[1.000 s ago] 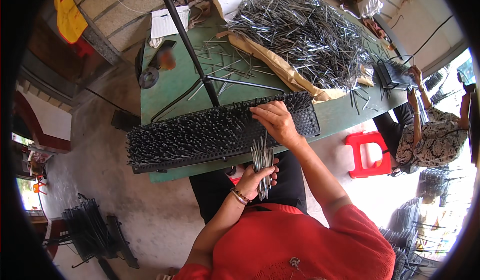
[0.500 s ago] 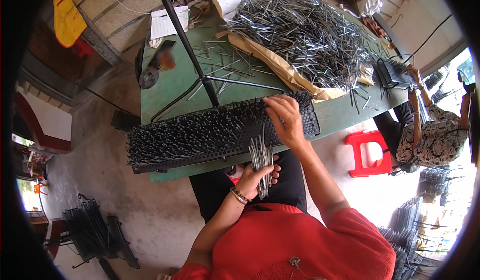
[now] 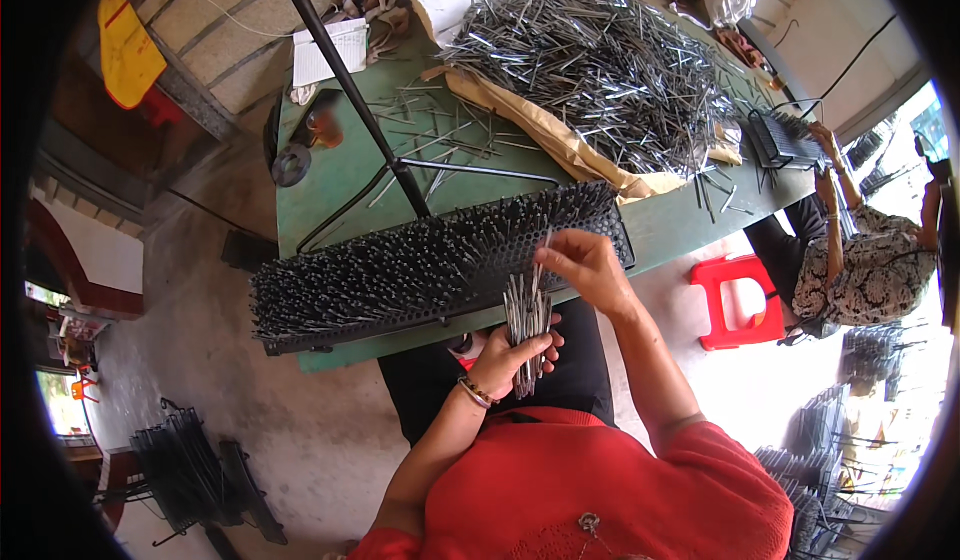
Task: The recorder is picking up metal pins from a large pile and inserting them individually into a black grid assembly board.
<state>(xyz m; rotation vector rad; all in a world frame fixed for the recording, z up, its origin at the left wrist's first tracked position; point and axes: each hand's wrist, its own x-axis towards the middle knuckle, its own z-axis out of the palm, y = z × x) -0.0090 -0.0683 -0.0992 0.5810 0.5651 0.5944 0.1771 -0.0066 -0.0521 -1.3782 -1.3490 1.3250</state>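
Note:
My left hand (image 3: pixel 503 362) is closed round an upright bundle of thin silvery metal strips (image 3: pixel 526 312), just in front of the table edge. Above it, my right hand (image 3: pixel 592 272) pinches a single thin strip (image 3: pixel 541 272) near the bundle's top. Beyond both hands lies a long black perforated frame (image 3: pixel 508 258) with a tall black rod rising from it. Dense upright dark strips (image 3: pixel 350 270) fill most of its holes, while open holes show at its right part, close to my right fingers.
The green table (image 3: pixel 330 175) bears a big heap of metal strips (image 3: pixel 600 65) on brown paper (image 3: pixel 540 130), a notebook (image 3: pixel 332 50) and a dark ring (image 3: pixel 291 165). At right, a person (image 3: pixel 870 280) handles a smaller black frame (image 3: pixel 783 142) near a red stool (image 3: pixel 708 310). Black metal racks (image 3: pixel 180 465) stand lower left.
My right hand has come down from over the black frame toward the bundle's top and now pinches a strip. My left hand has stayed almost in place with the bundle.

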